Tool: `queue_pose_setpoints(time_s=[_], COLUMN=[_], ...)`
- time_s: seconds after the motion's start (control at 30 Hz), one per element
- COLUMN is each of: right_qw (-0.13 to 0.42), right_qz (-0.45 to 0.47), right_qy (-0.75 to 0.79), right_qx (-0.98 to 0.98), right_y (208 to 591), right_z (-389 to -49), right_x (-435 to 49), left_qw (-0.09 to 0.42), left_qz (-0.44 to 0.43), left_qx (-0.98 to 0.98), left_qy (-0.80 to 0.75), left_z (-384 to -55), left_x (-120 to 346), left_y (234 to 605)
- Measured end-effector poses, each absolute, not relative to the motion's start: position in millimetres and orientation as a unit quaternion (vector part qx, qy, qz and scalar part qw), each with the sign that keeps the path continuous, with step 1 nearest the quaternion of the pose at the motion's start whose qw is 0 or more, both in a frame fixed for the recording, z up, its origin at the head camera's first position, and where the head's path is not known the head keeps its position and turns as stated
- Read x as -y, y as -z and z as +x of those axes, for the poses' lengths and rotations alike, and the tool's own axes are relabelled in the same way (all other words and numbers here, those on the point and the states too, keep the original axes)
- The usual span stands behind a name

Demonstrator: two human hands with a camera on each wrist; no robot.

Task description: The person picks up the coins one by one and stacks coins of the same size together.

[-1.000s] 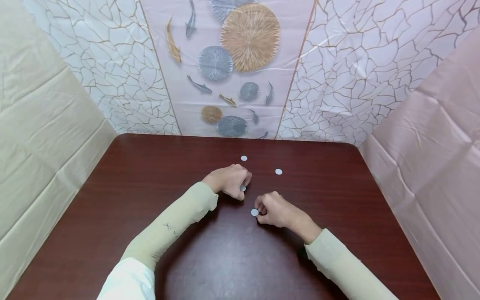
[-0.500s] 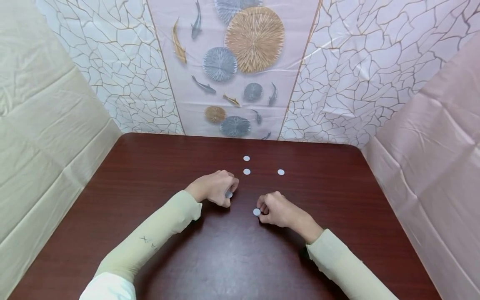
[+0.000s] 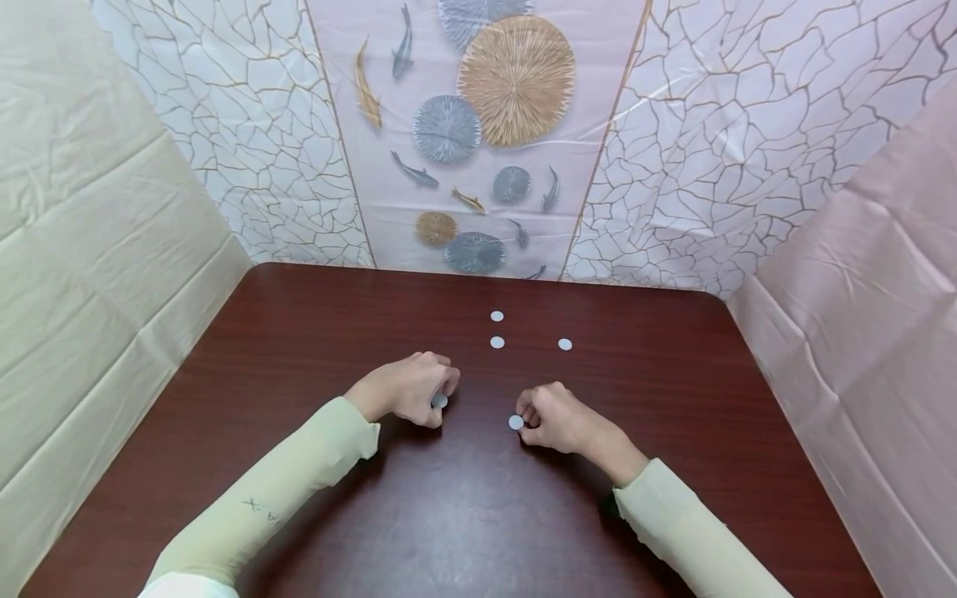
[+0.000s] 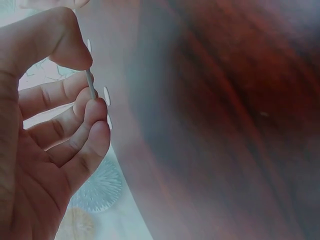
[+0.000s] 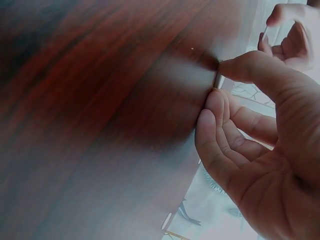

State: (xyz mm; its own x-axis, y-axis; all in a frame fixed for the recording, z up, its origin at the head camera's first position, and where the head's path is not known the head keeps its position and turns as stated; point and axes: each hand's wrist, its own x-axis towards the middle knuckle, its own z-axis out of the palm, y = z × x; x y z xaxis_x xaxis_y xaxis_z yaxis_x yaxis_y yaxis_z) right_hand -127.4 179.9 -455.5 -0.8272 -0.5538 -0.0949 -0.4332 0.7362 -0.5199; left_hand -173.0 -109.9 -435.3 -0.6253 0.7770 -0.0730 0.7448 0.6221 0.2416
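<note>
My left hand pinches a small round white disc between thumb and fingertips, left of centre. Edge-on in the left wrist view, this disc looks thin and stands apart from the table. My right hand, low over the table at centre right, pinches another white disc by its edge. In the right wrist view that disc is a thin sliver between thumb and fingers, close to the tabletop. Beyond my hands, a back white disc, a front white disc and a right white disc lie flat.
The dark reddish-brown wooden table has a glossy top. A patterned backdrop hangs along its far edge. Plain cloth stands on either side, a left cloth and a right cloth.
My left hand has drawn back to the left and nearer, still pinching its disc. A flat disc now shows where that hand was. The right hand keeps its place, and the view shifts slightly.
</note>
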Motion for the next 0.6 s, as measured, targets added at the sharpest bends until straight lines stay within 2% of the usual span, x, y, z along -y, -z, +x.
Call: queue_pose_setpoints(time_s=[0.33,0.6], right_qw=[0.111,0.126], right_qz=[-0.278,-0.266], right_qy=[0.25,0.257], right_qx=[-0.921,-0.92], right_y=[457,456], right_z=[-128,-129], right_x=[-182,-181], left_qw=[0.081,0.082], left_qz=[0.415,0.401], left_qx=[-0.9,-0.903], left_qy=[-0.108,-0.127], left_z=[-162,-157], left_x=[134,149], left_y=[442,450])
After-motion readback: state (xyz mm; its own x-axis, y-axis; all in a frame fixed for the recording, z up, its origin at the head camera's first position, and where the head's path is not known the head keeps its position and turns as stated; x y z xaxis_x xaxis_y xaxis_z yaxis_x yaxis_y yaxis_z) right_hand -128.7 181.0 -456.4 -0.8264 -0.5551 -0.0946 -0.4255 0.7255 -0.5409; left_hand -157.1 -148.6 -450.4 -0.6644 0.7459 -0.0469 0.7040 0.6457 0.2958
